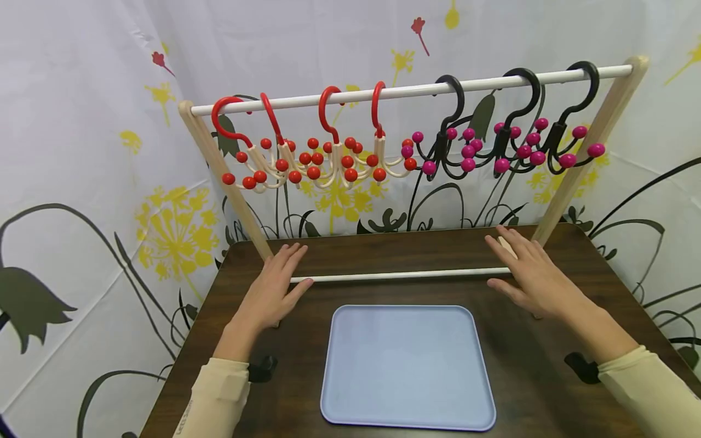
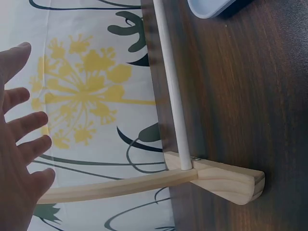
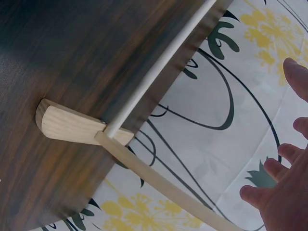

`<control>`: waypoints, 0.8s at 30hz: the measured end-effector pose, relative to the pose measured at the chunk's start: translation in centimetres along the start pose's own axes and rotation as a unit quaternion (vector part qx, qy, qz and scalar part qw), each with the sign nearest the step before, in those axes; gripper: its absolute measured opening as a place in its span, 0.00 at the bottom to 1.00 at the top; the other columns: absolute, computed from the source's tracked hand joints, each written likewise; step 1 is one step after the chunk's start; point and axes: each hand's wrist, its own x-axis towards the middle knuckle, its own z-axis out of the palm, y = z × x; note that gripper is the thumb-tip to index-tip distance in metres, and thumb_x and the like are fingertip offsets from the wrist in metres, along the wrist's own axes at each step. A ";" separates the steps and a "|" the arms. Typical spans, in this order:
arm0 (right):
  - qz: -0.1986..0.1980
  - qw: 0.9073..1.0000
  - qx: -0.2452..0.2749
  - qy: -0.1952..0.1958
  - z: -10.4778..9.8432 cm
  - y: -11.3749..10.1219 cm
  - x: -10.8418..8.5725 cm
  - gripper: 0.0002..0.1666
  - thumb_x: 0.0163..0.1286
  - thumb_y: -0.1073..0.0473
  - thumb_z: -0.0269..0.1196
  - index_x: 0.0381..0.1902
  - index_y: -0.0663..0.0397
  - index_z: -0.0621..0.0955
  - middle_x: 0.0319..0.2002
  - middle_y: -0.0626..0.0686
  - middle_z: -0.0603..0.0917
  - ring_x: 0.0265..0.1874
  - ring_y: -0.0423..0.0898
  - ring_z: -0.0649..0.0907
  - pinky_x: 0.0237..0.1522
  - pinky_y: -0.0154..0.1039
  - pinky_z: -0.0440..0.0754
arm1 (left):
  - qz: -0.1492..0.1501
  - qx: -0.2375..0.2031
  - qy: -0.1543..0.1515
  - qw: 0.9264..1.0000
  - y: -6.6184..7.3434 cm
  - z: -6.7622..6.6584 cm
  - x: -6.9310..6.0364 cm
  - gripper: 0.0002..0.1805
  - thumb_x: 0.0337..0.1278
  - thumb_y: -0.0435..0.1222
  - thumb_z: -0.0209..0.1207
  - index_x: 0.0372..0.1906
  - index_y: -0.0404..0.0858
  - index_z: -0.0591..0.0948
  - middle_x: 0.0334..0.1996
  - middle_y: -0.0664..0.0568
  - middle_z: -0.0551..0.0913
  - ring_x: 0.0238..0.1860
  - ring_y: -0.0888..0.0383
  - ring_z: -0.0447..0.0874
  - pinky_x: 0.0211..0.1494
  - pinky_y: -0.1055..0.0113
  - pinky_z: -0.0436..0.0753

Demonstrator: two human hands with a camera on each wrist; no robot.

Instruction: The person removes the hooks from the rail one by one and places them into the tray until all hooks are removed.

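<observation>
"How are the hands?"
"The left hand (image 1: 271, 295) is middle left, the right hand (image 1: 533, 277) middle right. Both have fingers out straight and hold nothing."
"What's near them?"
"A rack (image 1: 405, 91). A blue tray (image 1: 408, 365) lies low in the middle, on the brown table (image 1: 520, 377)."
"And up top?"
"Four red-hook hangers (image 1: 336, 152), upper left to middle, and three black hangers (image 1: 501, 145), upper right."

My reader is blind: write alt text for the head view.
A person's left grip and right grip hover open near a pale wooden rack hung with four red-hooked cream hangers and three black hangers. A rectangular light-blue tray lies on the dark-brown wooden table.
</observation>
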 end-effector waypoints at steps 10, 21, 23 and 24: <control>-0.012 1.000 0.009 0.011 -0.4 -0.7 0.0 0.49 0.62 0.52 0.70 0.75 0.54 0.61 0.72 0.63 0.61 0.70 0.63 0.60 0.69 0.62 0.52 | 0.010 -0.012 0.009 1.000 0.4 0.1 -0.1 0.35 0.68 0.50 0.55 0.76 0.46 0.60 0.73 0.46 0.60 0.75 0.45 0.51 0.69 0.41 0.58; -0.045 0.986 -0.024 0.156 -3.4 -2.4 1.1 0.28 0.70 0.44 0.58 0.59 0.55 0.80 0.51 0.57 0.83 0.47 0.57 0.82 0.47 0.56 0.78 | -0.009 -0.081 0.170 0.982 -0.6 1.2 -0.5 0.22 0.63 0.37 0.61 0.62 0.42 0.78 0.58 0.50 0.79 0.55 0.49 0.79 0.42 0.49 0.79; -0.056 0.976 -0.032 0.207 -4.4 -2.5 1.3 0.28 0.73 0.42 0.52 0.54 0.57 0.83 0.47 0.57 0.85 0.42 0.56 0.83 0.42 0.55 0.78 | -0.039 -0.102 0.223 0.969 -1.3 1.7 -0.7 0.17 0.61 0.33 0.61 0.55 0.39 0.81 0.49 0.51 0.82 0.46 0.52 0.82 0.41 0.55 0.80; -0.058 0.970 -0.035 0.232 -4.9 -2.4 1.4 0.29 0.73 0.42 0.50 0.53 0.59 0.84 0.45 0.57 0.85 0.41 0.56 0.83 0.40 0.54 0.78 | -0.058 -0.108 0.250 0.961 -1.6 1.9 -0.8 0.14 0.59 0.31 0.61 0.51 0.38 0.82 0.45 0.50 0.83 0.41 0.52 0.82 0.39 0.59 0.79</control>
